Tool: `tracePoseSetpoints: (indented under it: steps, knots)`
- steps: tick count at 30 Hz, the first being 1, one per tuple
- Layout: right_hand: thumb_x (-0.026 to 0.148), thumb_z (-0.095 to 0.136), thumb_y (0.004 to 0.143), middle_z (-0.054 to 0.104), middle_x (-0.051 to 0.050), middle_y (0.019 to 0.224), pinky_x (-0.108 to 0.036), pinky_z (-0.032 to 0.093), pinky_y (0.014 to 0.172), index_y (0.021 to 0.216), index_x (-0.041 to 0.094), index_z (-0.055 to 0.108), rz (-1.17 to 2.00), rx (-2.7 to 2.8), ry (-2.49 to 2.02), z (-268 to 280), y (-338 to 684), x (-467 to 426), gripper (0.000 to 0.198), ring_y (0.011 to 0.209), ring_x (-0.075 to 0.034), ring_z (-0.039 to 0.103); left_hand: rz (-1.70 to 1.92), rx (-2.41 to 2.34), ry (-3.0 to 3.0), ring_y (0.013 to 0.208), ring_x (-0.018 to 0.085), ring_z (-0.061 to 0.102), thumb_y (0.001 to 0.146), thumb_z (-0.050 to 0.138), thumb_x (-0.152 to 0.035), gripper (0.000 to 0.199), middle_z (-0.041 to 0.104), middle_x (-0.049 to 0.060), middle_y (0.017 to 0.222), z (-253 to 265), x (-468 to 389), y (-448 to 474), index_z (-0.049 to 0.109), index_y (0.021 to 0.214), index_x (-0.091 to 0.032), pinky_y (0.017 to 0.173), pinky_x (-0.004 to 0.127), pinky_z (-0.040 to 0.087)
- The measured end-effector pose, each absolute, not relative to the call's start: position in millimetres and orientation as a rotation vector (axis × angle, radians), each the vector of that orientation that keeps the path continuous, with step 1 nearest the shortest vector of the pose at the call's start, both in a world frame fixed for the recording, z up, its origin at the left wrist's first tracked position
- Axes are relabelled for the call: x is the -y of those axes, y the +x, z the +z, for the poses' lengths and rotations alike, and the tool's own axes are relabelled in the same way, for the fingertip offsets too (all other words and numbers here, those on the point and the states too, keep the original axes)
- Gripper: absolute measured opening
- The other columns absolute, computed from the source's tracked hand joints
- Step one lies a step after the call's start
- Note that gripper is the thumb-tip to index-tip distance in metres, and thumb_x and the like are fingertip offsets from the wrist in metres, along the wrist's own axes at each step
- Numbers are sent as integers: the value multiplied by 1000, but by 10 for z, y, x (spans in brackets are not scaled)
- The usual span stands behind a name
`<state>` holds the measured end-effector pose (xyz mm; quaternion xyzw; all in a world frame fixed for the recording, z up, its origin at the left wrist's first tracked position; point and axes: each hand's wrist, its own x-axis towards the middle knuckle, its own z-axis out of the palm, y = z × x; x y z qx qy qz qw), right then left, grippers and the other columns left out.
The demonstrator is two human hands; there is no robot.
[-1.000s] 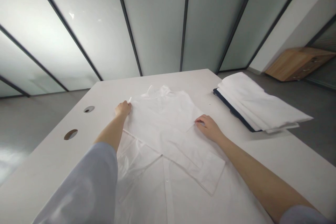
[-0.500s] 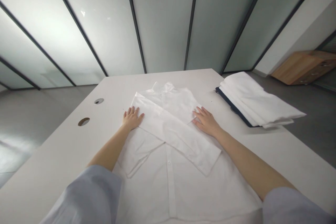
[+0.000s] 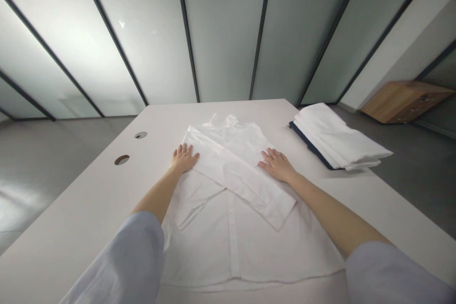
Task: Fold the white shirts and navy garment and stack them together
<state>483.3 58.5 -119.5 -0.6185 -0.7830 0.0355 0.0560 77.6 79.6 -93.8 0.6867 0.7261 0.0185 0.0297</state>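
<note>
A white button-up shirt (image 3: 263, 247) lies spread on the table, its collar at the far end and its hem towards me. Both sleeves are folded across the front, one crossing over the other. My left hand (image 3: 184, 158) rests flat, fingers spread, on the shirt's left edge near the shoulder. On the opposite edge my right hand (image 3: 277, 165) lies flat too, fingers outstretched on the cloth. Neither hand grasps anything. Part of the right edge is hidden under my right forearm.
Folded white cloths (image 3: 338, 137) sit on a dark blue folded cloth (image 3: 313, 148) at the table's right edge. The white table (image 3: 89, 218) has two round holes on its left side. Beyond stand frosted glass panels (image 3: 224, 33) and a wooden cabinet (image 3: 392, 102).
The view has shifted slightly, and more of the shirt's hem shows at the bottom. Both hands stay flat on the same parts of the shirt.
</note>
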Motion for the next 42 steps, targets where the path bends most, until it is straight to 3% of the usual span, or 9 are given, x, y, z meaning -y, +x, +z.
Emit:
tracePoseSetpoints:
  steps: [9, 13, 18, 24, 27, 30, 33, 37, 42]
  knots:
    - [50, 43, 93, 66, -18, 114, -48, 36, 100, 106, 19, 69, -46, 2411, -1928, -722, 4640, -604, 43, 112, -33, 57, -15, -2255, 2174, 146, 33, 18, 91, 39, -44, 65, 28, 18, 157, -880, -647, 1052, 36, 148, -12, 117, 52, 11]
    - [43, 39, 95, 56, -15, 136, -42, 36, 103, 128, 20, 58, 35, 2385, -1838, -692, 4349, -783, 45, 125, -30, 49, 45, -2163, 2236, 147, 31, 19, 92, 35, -51, 67, 25, 14, 159, -847, -747, 1230, 31, 150, -17, 117, 49, 13]
    - [54, 35, 95, 31, -13, 156, -47, 23, 113, 148, 21, 37, 126, 2304, -2054, -932, 4236, -788, 62, 143, -34, 27, 9, -2140, 2196, 147, 34, 17, 94, 26, -55, 70, 21, 17, 159, -898, -732, 1262, 29, 151, -14, 115, 52, 17]
    - [55, 31, 96, 27, -17, 157, -49, 24, 112, 151, 18, 33, 48, 2401, -2075, -984, 4289, -536, 66, 143, -37, 26, -130, -2139, 2238, 146, 34, 19, 95, 22, -54, 69, 20, 18, 159, -872, -445, 1270, 27, 152, -14, 112, 54, 22]
    - [56, 37, 94, 42, -19, 148, -47, 37, 103, 143, 17, 46, 46, 2530, -2013, -819, 4295, -414, 63, 133, -37, 42, -247, -2089, 2258, 141, 36, 31, 93, 30, -57, 68, 31, 20, 155, -713, -319, 1257, 36, 147, -16, 105, 53, 34]
    - [57, 41, 92, 65, -17, 122, -43, 46, 90, 121, 19, 66, 179, 2605, -2047, -559, 4287, -446, 54, 113, -34, 60, -374, -2013, 2224, 121, 35, 54, 88, 39, -63, 63, 57, 19, 134, -467, -359, 1237, 55, 129, -18, 95, 46, 43]
    - [49, 42, 93, 69, -15, 115, -39, 48, 87, 118, 19, 67, 163, 2502, -2078, -393, 4265, -652, 47, 108, -31, 63, -263, -2078, 2261, 110, 30, 62, 91, 37, -56, 53, 66, 15, 117, -314, -566, 1252, 58, 123, -18, 91, 42, 45]
    - [39, 42, 96, 53, -14, 140, -35, 40, 101, 134, 17, 55, 68, 2431, -1893, -543, 4219, -933, 45, 127, -27, 51, 46, -2085, 2372, 128, 28, 49, 94, 36, -46, 52, 52, 13, 141, -486, -829, 1326, 45, 138, -20, 102, 41, 39]
    - [42, 39, 97, 40, -16, 151, -40, 32, 108, 141, 16, 47, 16, 2437, -1907, -886, 4197, -873, 51, 138, -29, 37, -18, -2081, 2311, 143, 31, 27, 96, 29, -49, 61, 29, 17, 156, -855, -752, 1357, 35, 146, -15, 112, 48, 26]
